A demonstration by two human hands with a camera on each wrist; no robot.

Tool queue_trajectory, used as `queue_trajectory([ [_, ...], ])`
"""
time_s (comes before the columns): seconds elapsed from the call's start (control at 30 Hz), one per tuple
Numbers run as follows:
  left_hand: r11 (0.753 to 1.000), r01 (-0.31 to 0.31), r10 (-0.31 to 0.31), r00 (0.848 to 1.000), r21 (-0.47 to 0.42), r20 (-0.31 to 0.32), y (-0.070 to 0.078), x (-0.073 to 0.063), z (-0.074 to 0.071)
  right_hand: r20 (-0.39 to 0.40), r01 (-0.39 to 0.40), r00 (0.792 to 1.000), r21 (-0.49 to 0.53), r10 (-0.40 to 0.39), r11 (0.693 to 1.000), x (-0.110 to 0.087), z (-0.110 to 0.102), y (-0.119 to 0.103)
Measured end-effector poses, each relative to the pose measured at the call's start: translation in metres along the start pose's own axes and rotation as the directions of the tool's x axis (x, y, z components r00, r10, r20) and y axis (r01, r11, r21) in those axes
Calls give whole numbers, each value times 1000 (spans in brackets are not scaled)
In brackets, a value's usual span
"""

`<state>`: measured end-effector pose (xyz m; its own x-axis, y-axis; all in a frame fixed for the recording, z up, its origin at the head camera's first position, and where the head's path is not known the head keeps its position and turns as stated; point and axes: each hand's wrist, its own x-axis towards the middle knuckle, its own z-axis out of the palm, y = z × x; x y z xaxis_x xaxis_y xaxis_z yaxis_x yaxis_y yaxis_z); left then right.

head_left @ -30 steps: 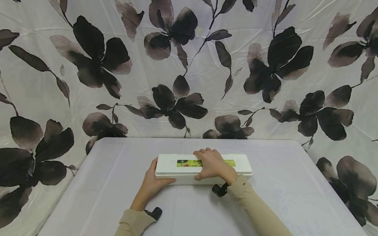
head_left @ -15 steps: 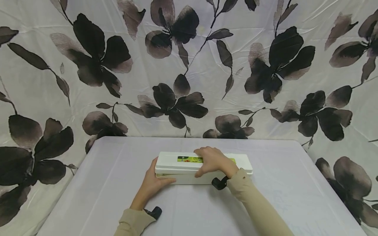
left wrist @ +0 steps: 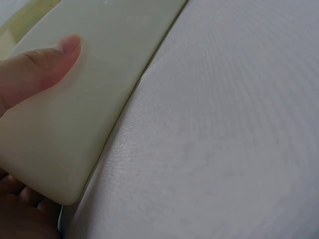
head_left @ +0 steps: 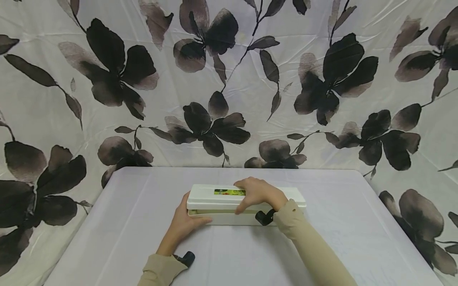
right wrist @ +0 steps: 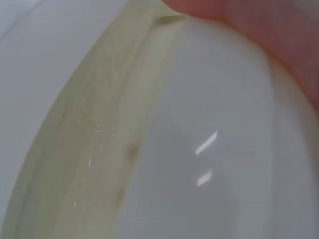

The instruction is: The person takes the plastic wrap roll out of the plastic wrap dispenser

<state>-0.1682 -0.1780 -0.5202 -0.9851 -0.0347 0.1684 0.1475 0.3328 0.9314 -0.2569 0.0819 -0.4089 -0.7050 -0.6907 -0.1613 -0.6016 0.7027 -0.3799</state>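
A long white plastic box (head_left: 232, 220) rests on the table, its front lid edge tipped up and a dark gap showing beneath. On the white lid (head_left: 202, 194) is a yellow-green label (head_left: 229, 192), partly covered by a hand. My left hand (head_left: 183, 222) holds the box's left end, thumb along the front wall, as the left wrist view also shows. My right hand (head_left: 258, 194) spans the lid from above and grips it, thumb at the front edge and fingers toward the back. In the right wrist view, a pale yellowish interior (right wrist: 84, 149) appears beside the lid.
The white-covered table (head_left: 125, 222) extends around the box on all sides. Behind it hangs a white curtain (head_left: 272, 24) printed with dark flowers. A small black device (head_left: 264, 217) sits at the right wrist, another black device (head_left: 187, 259) at the left.
The lid's front edge has risen from closed to a visible gap, lifted by the right hand and tilting backward. The left hand has stayed at the box's left end.
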Motion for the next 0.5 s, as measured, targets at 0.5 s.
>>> queue_trajectory([
  [0.5, 999, 6, -6, 1000, -36, 5, 2, -2, 0, -94, 20, 995, -164, -36, 986, -3, -7, -7],
])
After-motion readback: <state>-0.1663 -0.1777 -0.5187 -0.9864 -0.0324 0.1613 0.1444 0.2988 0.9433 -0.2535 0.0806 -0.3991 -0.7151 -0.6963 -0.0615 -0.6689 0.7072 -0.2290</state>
